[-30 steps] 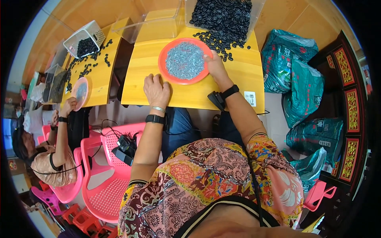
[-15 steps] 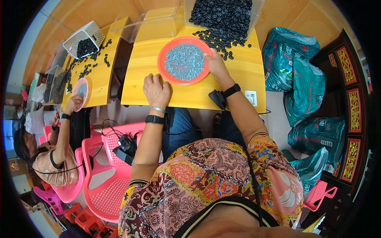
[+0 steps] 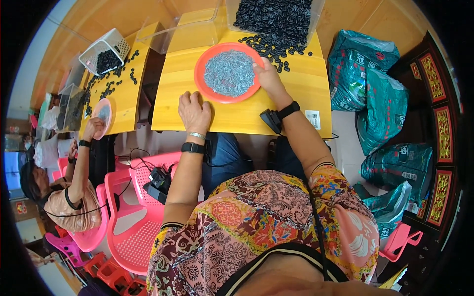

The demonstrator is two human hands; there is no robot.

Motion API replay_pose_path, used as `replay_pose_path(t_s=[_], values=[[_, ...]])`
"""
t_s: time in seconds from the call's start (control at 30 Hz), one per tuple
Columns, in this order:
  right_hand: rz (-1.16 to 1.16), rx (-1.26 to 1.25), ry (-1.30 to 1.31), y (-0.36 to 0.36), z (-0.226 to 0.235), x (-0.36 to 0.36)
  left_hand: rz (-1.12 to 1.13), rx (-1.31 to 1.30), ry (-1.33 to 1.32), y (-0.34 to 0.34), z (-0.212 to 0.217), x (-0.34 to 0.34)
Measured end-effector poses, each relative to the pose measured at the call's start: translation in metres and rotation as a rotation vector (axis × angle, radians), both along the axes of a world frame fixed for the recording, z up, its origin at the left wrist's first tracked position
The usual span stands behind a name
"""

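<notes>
A round red plate (image 3: 199, 74) lies on the yellow table (image 3: 173, 111), filled with a layer of small, thin silvery pieces (image 3: 228, 73) too fine to name exactly. My right hand (image 3: 270, 79) grips the plate's right rim, thumb over the edge toward the pieces; its other fingers are partly hidden. My left hand (image 3: 194, 112) rests palm down on the table just below and left of the plate, fingers extended and slightly bent, holding nothing. Behind the plate, small black oval pieces (image 3: 271, 48) spill from a clear bin (image 3: 316, 19).
An upright clear plastic box (image 3: 197, 37) stands at the back left. Green sacks (image 3: 360, 74) sit along the right. To the left, another person's hand (image 3: 93, 129) is at a plate (image 3: 105, 106) beside a white basket (image 3: 120, 42). A pink chair (image 3: 136, 241) stands by my left side.
The view has shifted slightly. My right hand keeps hold of the plate's rim, and my left hand stays resting on the table.
</notes>
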State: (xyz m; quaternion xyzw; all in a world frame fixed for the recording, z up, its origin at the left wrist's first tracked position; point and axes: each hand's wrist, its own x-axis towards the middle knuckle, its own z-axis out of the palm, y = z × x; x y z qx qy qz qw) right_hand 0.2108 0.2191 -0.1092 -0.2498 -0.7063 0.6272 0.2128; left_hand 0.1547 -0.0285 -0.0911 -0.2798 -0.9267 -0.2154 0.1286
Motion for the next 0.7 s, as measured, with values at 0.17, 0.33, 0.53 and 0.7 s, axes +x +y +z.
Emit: replay_pose_path(t_s=[0.17, 0.33, 0.53, 0.7], values=[[-0.046, -0.114, 0.037, -0.006, 0.010, 0.003, -0.005, -0.010, 0.030, -0.004, -0.006, -0.003], [0.059, -0.285, 0.185, -0.021, 0.010, -0.001, -0.231, 0.999, -0.682, -0.003, -0.012, 0.004], [0.169, -0.534, 0.385, -0.028, 0.019, 0.005, -0.304, 1.463, -1.295, 0.036, 0.030, 0.036], [0.343, -0.552, 0.131, -0.030, 0.046, 0.021, -0.153, 1.573, -1.177, 0.027, 0.018, 0.019]])
